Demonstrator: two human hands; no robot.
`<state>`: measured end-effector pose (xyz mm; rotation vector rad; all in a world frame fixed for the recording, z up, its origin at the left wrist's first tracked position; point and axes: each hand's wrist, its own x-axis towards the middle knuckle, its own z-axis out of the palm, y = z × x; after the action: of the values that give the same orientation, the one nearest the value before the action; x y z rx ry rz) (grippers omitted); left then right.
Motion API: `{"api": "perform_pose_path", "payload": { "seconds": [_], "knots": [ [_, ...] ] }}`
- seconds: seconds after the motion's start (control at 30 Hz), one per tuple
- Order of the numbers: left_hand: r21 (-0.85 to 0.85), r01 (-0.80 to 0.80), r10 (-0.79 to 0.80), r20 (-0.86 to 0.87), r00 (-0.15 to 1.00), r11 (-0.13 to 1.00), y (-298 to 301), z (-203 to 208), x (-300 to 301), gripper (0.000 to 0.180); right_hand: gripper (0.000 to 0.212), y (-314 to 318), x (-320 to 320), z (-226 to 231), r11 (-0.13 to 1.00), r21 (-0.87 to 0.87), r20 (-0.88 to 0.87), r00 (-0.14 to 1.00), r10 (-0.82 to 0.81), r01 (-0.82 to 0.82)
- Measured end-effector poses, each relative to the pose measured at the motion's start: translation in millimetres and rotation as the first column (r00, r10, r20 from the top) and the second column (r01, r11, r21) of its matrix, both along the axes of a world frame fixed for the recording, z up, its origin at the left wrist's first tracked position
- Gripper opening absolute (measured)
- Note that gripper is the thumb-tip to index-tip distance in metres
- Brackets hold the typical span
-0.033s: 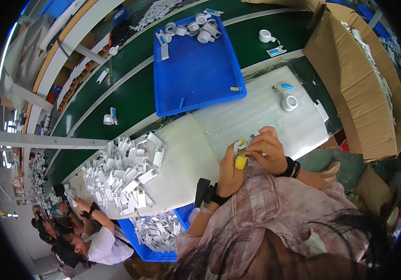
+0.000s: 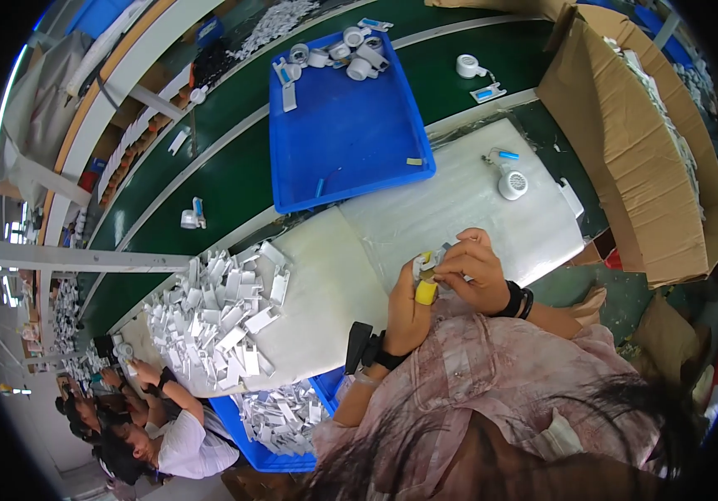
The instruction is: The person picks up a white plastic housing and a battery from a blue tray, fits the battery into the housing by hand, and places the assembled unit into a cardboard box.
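Small white part (image 2: 422, 265) held between both hands, just above near edge of white mat (image 2: 426, 209) — no reach needed. Left hand (image 2: 409, 311), yellow cot on fingertip, pinched on part from below. Right hand (image 2: 477, 269) closed on it from right side. Long axis cannot be told — mostly hidden by fingers. Pile of white parts (image 2: 225, 313) well apart, on left.

The blue tray (image 2: 351, 142) is looking like glossy smooth plastic, the box (image 2: 634, 159) is showing matt brown cardboard, the white parts (image 2: 217, 317) are looking plastic.
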<state>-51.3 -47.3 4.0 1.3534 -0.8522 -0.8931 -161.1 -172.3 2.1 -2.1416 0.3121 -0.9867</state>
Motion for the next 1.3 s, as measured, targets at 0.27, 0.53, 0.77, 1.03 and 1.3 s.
{"api": "perform_pose_path", "payload": {
  "seconds": [0.27, 0.53, 0.77, 1.03, 1.3],
  "knots": [
    [0.041, -0.048, 0.046, 0.061, 0.997, 0.998, 4, 5, 1, 0.025, 0.018, 1, 2, 5, 0.998, -0.051, 0.030, 0.998, 0.050, -0.048],
    [0.097, -0.105, 0.081, 0.227, 0.970, 0.990, 7, 5, 0, 0.023, 0.019, 5, 0, 0, 0.996, -0.045, 0.035, 0.996, 0.078, -0.076],
    [0.165, -0.051, 0.013, 0.228, 0.974, 0.985, 8, -1, 3, 0.028, 0.021, 5, 4, 3, 0.977, -0.213, 0.031, 0.999, 0.041, -0.034],
    [0.194, -0.015, -0.004, 0.096, 0.995, 0.981, 7, -4, 2, 0.029, 0.014, 4, 3, 2, 0.977, -0.214, 0.026, 0.999, 0.018, -0.012],
    [0.178, -0.093, 0.072, 0.118, 0.990, 0.980, 11, -8, -1, 0.020, 0.014, 7, 3, 1, 0.978, -0.207, 0.029, 0.999, 0.037, -0.031]
  ]
}}
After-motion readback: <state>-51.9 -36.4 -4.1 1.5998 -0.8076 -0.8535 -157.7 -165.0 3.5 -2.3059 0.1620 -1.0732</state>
